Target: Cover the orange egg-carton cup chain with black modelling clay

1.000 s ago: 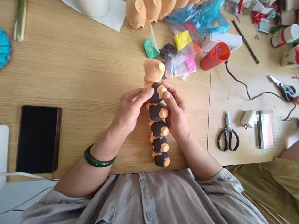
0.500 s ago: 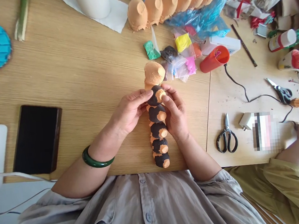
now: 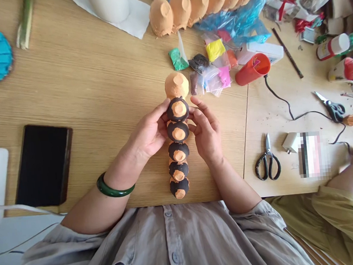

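As left grip pinches lumpy strip, right grip, half-open

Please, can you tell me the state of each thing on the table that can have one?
Held strip: five bumps black with orange tips, far bump all orange
Other bumpy strip: plain orange
Phone: flat, screen dark
Nearer scissors: blades together
Red cup: mouth uncovered
White-capped bottle: cap on
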Tool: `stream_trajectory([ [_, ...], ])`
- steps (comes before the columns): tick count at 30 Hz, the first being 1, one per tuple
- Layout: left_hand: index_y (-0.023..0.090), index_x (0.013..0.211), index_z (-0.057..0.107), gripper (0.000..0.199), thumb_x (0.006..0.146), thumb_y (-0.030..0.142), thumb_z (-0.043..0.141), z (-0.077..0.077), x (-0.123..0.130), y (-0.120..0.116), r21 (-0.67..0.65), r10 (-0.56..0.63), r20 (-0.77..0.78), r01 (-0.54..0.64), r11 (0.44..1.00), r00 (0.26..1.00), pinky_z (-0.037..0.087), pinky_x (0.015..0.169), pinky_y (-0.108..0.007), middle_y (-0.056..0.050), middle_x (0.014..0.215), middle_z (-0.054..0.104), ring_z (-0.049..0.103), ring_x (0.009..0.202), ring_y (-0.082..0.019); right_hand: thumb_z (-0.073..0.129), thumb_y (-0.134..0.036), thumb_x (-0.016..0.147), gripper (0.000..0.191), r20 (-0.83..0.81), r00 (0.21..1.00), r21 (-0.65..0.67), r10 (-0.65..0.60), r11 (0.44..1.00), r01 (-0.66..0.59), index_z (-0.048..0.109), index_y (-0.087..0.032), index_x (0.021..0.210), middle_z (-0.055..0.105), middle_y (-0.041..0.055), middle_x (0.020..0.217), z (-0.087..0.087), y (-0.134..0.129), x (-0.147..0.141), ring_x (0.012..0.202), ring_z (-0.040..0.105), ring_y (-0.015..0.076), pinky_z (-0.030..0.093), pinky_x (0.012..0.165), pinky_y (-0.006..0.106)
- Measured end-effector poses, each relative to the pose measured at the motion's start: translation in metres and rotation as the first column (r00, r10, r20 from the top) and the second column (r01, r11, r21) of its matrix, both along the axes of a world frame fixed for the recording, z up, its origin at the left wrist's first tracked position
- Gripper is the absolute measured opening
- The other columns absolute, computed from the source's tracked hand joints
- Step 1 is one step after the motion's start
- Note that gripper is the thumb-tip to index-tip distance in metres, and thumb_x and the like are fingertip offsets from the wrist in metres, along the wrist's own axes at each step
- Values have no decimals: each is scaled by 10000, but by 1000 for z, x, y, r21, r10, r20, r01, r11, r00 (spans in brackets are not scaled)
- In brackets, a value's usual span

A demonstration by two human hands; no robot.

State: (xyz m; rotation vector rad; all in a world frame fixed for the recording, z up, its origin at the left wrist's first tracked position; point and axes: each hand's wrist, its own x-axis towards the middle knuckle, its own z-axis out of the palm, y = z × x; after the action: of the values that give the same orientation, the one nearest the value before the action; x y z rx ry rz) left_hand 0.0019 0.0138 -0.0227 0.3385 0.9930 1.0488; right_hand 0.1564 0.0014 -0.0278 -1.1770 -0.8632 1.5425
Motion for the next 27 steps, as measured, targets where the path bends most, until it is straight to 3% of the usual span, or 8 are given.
stream_trajectory([
  [4,235,935,779,459,867,677,884,-3,-1,1,18,-5,-16,5,1000,1000,648,677,-319,-58,904,809,802,852,-241,857,-612,888,559,12,997,72,77,994,-78,685,-340,1344,814,18,1204,-5,3,2,1128,784,229,673,933,374],
  [7,224,949,775,514,905,735,812,-3,-4,2,58,-68,-39,70,996,997,669,742,-356,-88,921,808,820,943,-286,843,-633,902,535,2,999,69,49,996,-49,699,-343,1328,821,14,1190,-8,6,4,1169,786,242,673,996,413],
  [11,216,1049,794,424,864,581,906,1,-9,1,94,-48,-66,54,994,997,676,881,-354,-95,1080,825,808,1071,-273,855,-628,893,510,-41,999,45,4,999,-3,718,-342,1293,837,-2,1196,-11,12,10,1165,798,237,690,989,427],
  [13,250,1176,801,457,820,482,972,4,-12,1,185,15,-148,13,983,989,670,947,-354,-78,1227,812,782,1183,-272,852,-629,894,502,-61,998,21,6,1000,-5,725,-339,1284,842,-6,1211,-14,14,13,1162,808,235,699,983,430],
  [17,356,1319,814,585,776,339,1031,8,-18,0,473,105,-372,90,877,922,617,1143,-387,-21,1569,672,627,1474,-322,844,-644,892,508,-79,997,-20,18,1000,-20,742,-315,1264,846,14,1245,-17,16,14,1183,812,246,704,996,435],
  [20,356,1265,860,490,800,340,1015,8,-21,1,524,71,-455,202,827,888,612,1177,-456,-13,1619,642,539,1560,-382,855,-625,890,496,-81,996,-20,26,999,-28,746,-320,1265,846,10,1245,-14,13,11,1185,809,242,709,993,422],
  [23,373,1241,878,428,830,367,995,5,-22,1,522,33,-464,243,818,885,640,1128,-493,-8,1627,639,558,1540,-387,862,-586,901,435,-60,998,22,24,999,-23,753,-347,1248,845,-12,1212,-6,8,7,1168,811,230,714,972,401],
  [27,386,1180,894,374,826,434,1004,6,-19,0,475,-3,-423,224,851,906,641,1088,-532,14,1647,628,709,1314,-356,790,-580,973,363,5,999,104,-50,993,49,783,-359,1260,837,-13,1292,3,1,1,1261,786,238,687,1063,414],
])
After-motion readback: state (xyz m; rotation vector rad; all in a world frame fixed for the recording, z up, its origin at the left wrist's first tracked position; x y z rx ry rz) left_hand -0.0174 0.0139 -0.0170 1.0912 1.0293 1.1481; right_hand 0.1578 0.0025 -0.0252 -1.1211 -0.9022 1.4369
